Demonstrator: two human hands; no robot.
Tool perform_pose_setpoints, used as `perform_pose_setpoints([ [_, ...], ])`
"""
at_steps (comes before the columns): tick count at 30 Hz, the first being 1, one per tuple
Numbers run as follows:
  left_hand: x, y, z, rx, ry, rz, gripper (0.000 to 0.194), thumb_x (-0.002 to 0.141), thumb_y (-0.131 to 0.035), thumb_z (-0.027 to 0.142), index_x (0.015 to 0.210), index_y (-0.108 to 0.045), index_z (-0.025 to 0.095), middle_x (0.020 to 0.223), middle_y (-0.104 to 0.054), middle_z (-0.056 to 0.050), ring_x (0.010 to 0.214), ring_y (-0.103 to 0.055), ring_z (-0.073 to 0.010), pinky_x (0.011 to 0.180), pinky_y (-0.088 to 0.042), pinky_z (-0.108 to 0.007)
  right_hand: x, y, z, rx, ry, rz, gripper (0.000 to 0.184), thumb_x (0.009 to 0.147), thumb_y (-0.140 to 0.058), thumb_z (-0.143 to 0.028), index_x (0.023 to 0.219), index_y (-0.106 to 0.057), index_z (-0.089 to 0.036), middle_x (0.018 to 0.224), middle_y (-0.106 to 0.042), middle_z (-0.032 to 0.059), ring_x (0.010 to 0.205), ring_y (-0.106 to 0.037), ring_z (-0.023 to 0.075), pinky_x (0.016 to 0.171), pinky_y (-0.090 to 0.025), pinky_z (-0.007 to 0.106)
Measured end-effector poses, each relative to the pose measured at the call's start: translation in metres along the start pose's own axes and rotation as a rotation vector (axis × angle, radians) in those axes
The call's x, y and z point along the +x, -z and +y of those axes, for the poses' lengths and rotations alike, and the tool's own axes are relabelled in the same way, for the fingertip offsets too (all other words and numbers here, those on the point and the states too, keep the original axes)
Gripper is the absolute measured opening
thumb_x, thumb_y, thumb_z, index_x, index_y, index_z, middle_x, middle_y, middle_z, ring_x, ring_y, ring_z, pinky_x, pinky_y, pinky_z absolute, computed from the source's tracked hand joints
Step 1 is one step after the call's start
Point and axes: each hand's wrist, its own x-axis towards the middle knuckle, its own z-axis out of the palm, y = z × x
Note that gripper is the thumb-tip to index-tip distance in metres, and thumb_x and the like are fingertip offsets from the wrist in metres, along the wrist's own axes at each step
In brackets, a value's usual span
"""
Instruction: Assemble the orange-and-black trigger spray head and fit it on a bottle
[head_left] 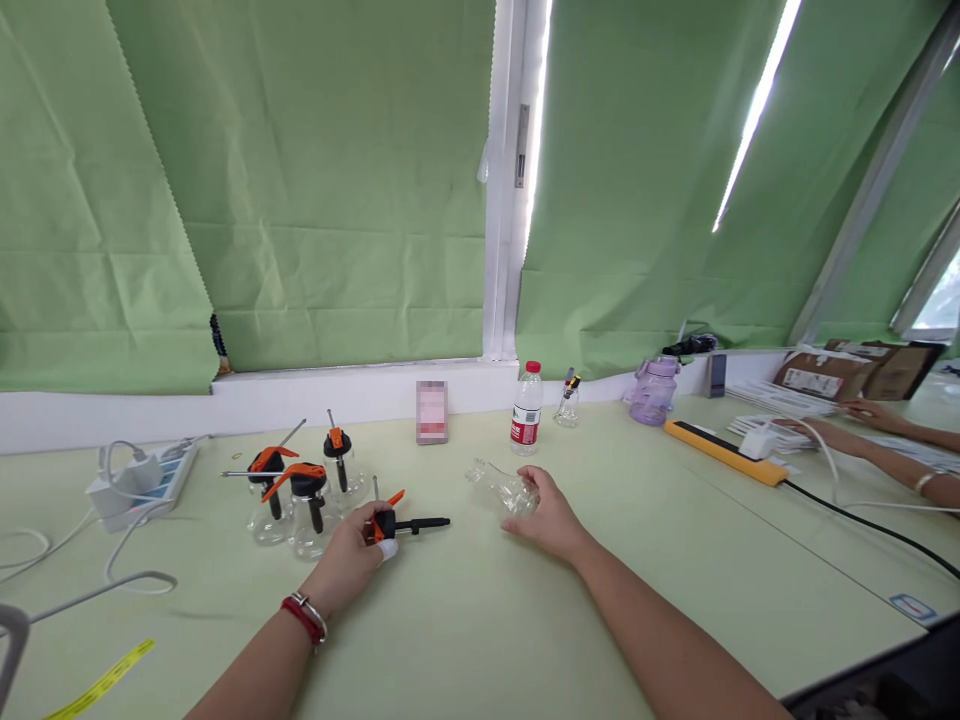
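My left hand is closed around a black sprayer head with an orange lever, its black tube pointing right. In my right hand lies a small clear bottle, tipped on its side with the neck towards the upper left. The neck and the tube are apart. Left of my left hand stand several clear bottles, among them a front bottle and a rear bottle, fitted with black and orange sprayer heads that carry thin metal spouts.
At the back stand a phone, a red-capped water bottle, a small bottle with a black and yellow top, and a purple jug. Power strips with cables lie at both sides. Another person's arms reach in at right.
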Motion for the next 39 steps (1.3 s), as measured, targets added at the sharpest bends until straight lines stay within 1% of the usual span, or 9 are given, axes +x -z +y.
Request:
perform_pose_setpoints([
  [2, 0.000, 0.000, 0.000, -0.010, 0.005, -0.001, 0.049, 0.063, -0.065, 0.033, 0.109, -0.054, 0.019, 0.082, -0.062, -0.002, 0.074, -0.057, -0.0186, 0.068, -0.044, -0.029, 0.000, 0.001, 0.000, 0.053, -0.031, -0.014, 0.076, 0.048, -0.080, -0.035, 0.116, -0.045, -0.024, 0.119, -0.046, 0.0069, 0.113, -0.046, 0.0241, 0.093, -0.040, 0.035],
  [5, 0.000, 0.000, 0.000, -0.033, 0.012, -0.001, 0.048, 0.065, -0.064, 0.035, 0.109, -0.054, 0.019, 0.085, -0.063, -0.003, 0.077, -0.057, -0.0185, 0.069, -0.044, -0.029, 0.002, 0.004, 0.002, 0.136, -0.099, -0.022, 0.077, 0.050, -0.079, -0.033, 0.118, -0.045, -0.025, 0.118, -0.045, 0.0069, 0.101, -0.052, 0.0225, 0.085, -0.045, 0.035],
  [9, 0.000, -0.001, 0.002, -0.063, 0.000, 0.003, 0.048, 0.065, -0.065, 0.037, 0.109, -0.054, 0.019, 0.085, -0.062, -0.003, 0.078, -0.057, -0.0187, 0.071, -0.044, -0.030, 0.003, 0.012, 0.003, 0.224, -0.151, -0.034, 0.075, 0.050, -0.079, -0.028, 0.118, -0.049, -0.026, 0.113, -0.044, 0.0051, 0.090, -0.053, 0.0187, 0.081, -0.046, 0.034],
  [13, 0.001, -0.001, 0.002, -0.077, -0.008, 0.005, 0.049, 0.065, -0.066, 0.039, 0.109, -0.055, 0.019, 0.086, -0.062, -0.003, 0.077, -0.057, -0.0183, 0.071, -0.044, -0.030, 0.001, 0.021, 0.000, 0.325, -0.182, -0.161, 0.068, 0.051, -0.077, -0.024, 0.114, -0.054, -0.027, 0.108, -0.045, 0.0030, 0.083, -0.051, 0.0156, 0.076, -0.047, 0.033],
  [16, 0.002, -0.001, 0.001, -0.089, -0.017, 0.007, 0.050, 0.065, -0.066, 0.038, 0.110, -0.055, 0.019, 0.085, -0.062, -0.003, 0.077, -0.056, -0.0182, 0.072, -0.044, -0.030, -0.001, 0.023, -0.002, 0.398, -0.179, -0.254, 0.063, 0.052, -0.075, -0.023, 0.112, -0.056, -0.027, 0.103, -0.046, 0.0017, 0.081, -0.049, 0.0144, 0.073, -0.047, 0.031],
  [20, 0.001, -0.002, 0.001, -0.127, -0.029, -0.009, 0.049, 0.065, -0.067, 0.038, 0.109, -0.055, 0.019, 0.086, -0.063, -0.004, 0.077, -0.056, -0.0184, 0.072, -0.044, -0.030, -0.003, 0.018, -0.004, 0.411, -0.174, -0.298, 0.060, 0.054, -0.074, -0.023, 0.111, -0.056, -0.027, 0.101, -0.046, 0.0014, 0.082, -0.048, 0.0144, 0.071, -0.046, 0.029],
  [26, -0.003, -0.003, 0.007, -0.175, -0.042, -0.067, 0.048, 0.066, -0.068, 0.037, 0.109, -0.054, 0.020, 0.092, -0.064, -0.005, 0.084, -0.057, -0.0194, 0.076, -0.044, -0.031, -0.006, 0.008, -0.007, 0.405, -0.160, -0.360, 0.063, 0.053, -0.076, -0.023, 0.112, -0.055, -0.027, 0.101, -0.047, 0.0018, 0.083, -0.048, 0.0152, 0.073, -0.046, 0.029],
  [32, -0.008, -0.011, 0.013, -0.197, -0.031, -0.156, 0.052, 0.065, -0.070, 0.036, 0.112, -0.053, 0.019, 0.090, -0.064, -0.004, 0.079, -0.056, -0.0174, 0.070, -0.043, -0.028, -0.010, -0.003, -0.012, 0.437, -0.155, -0.456, 0.068, 0.050, -0.079, -0.025, 0.113, -0.054, -0.027, 0.101, -0.048, 0.0016, 0.083, -0.048, 0.0149, 0.073, -0.045, 0.029],
  [39, -0.012, -0.019, 0.019, -0.209, -0.063, -0.195, 0.048, 0.064, -0.071, 0.033, 0.107, -0.055, 0.019, 0.092, -0.065, -0.005, 0.083, -0.057, -0.0181, 0.072, -0.045, -0.028, -0.013, -0.009, -0.015, 0.476, -0.161, -0.502, 0.070, 0.048, -0.081, -0.026, 0.112, -0.055, -0.026, 0.101, -0.047, 0.0015, 0.081, -0.048, 0.0142, 0.072, -0.044, 0.029],
])
